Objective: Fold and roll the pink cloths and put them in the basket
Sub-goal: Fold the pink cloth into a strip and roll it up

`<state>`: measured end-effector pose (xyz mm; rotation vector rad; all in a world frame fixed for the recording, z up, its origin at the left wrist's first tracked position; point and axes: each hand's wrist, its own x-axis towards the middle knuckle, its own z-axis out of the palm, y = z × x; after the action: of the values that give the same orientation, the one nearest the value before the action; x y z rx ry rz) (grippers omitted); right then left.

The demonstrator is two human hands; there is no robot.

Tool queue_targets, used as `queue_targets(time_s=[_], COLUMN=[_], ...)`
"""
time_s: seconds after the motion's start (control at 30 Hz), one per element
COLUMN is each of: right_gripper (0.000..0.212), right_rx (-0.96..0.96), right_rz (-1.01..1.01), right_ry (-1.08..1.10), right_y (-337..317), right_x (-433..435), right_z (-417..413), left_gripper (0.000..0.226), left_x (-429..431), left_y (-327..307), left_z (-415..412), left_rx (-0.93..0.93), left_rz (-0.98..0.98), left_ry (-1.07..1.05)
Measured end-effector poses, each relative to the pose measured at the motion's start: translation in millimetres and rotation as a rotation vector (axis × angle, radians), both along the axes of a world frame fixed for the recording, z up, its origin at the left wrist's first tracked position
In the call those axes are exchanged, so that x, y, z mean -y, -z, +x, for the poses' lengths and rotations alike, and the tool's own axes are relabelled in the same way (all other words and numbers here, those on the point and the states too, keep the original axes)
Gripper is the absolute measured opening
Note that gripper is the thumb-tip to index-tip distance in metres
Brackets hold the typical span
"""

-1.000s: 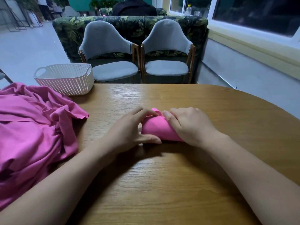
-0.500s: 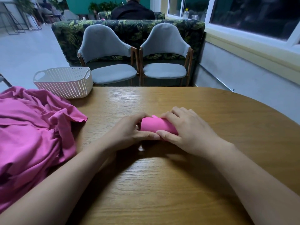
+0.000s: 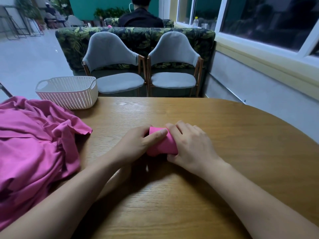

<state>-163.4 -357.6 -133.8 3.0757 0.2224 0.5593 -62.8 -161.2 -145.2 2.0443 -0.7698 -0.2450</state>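
Observation:
A tightly rolled pink cloth [image 3: 164,144] lies at the middle of the wooden table [image 3: 241,135], held from both sides. My left hand [image 3: 136,145] grips its left end, thumb laid across the top. My right hand [image 3: 191,145] wraps its right end, fingers over the far side. A heap of loose pink cloths [image 3: 32,144] covers the table's left side. The white woven basket [image 3: 69,92] stands at the far left corner of the table; I see nothing inside it from here.
Two grey chairs [image 3: 112,66] stand behind the table's far edge, in front of a leaf-patterned sofa back [image 3: 138,37]. A person in black sits beyond it, back turned. A wall with windows runs along the right.
The roll has turned from lying crosswise to pointing away at an angle, and my left thumb now rests on top of it. Both hands have kept their hold.

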Motion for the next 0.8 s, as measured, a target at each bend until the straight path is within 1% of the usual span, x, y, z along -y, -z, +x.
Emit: queue_targets(time_s=[0.07, 0.13, 0.17, 0.2, 0.27, 0.33, 0.4, 0.43, 0.53, 0.63, 0.7, 0.8], right_gripper=[0.07, 0.066, 0.065, 0.063, 0.06, 0.055, 0.049, 0.047, 0.05, 0.052, 0.05, 0.049], right_rx=[0.02, 0.04, 0.05, 0.058, 0.05, 0.033, 0.036, 0.032, -0.005, -0.028, -0.046, -0.061], right_rz=[0.033, 0.112, 0.18, 0.273, 0.532, 0.81, 0.96, 1.002, 1.112, 1.143, 1.149, 1.165], right_ry=[-0.004, 0.0, 0.014, 0.041, 0.129, 0.213, 0.233, 0.234, 0.225, 0.197, 0.184, 0.189], right_y=[-1.1, -3.8, -6.0, -8.6, -13.0, -13.8, -11.3, -9.9, -7.4, -6.8, -7.2, -6.2], right_x=[0.3, 2.4, 3.5, 4.9, 8.6, 12.0, 15.7, 16.6, 18.0, 19.8, 21.1, 23.4], right_z=[-1.0, -3.4, -5.3, -7.6, -11.4, -12.3, -11.3, -10.6, -9.7, -10.4, -12.0, -12.3], left_gripper=[0.076, 0.072, 0.069, 0.067, 0.062, 0.047, 0.028, 0.024, 0.035, 0.039, 0.034, 0.021], left_x=[0.2, -0.3, -0.5, -0.1, 2.2, 6.3, 10.2, 11.0, 9.3, 8.4, 8.7, 7.3], left_y=[-4.5, -10.3, -13.5, -17.0, -21.5, -21.6, -19.0, -17.0, -11.7, -9.6, -10.1, -8.4], left_z=[-2.0, -4.6, -6.1, -9.0, -17.3, -27.3, -36.2, -38.8, -43.0, -42.4, -40.5, -36.9], left_rx=[0.031, 0.06, 0.041, 0.01, -0.038, -0.015, 0.051, 0.087, 0.228, 0.425, 0.513, 0.621], left_rz=[-0.024, -0.098, -0.15, -0.196, -0.284, -0.358, -0.391, -0.392, -0.359, -0.306, -0.256, -0.198], left_ry=[0.003, 0.006, -0.002, -0.023, -0.081, -0.112, -0.106, -0.099, -0.051, 0.008, 0.019, 0.012])
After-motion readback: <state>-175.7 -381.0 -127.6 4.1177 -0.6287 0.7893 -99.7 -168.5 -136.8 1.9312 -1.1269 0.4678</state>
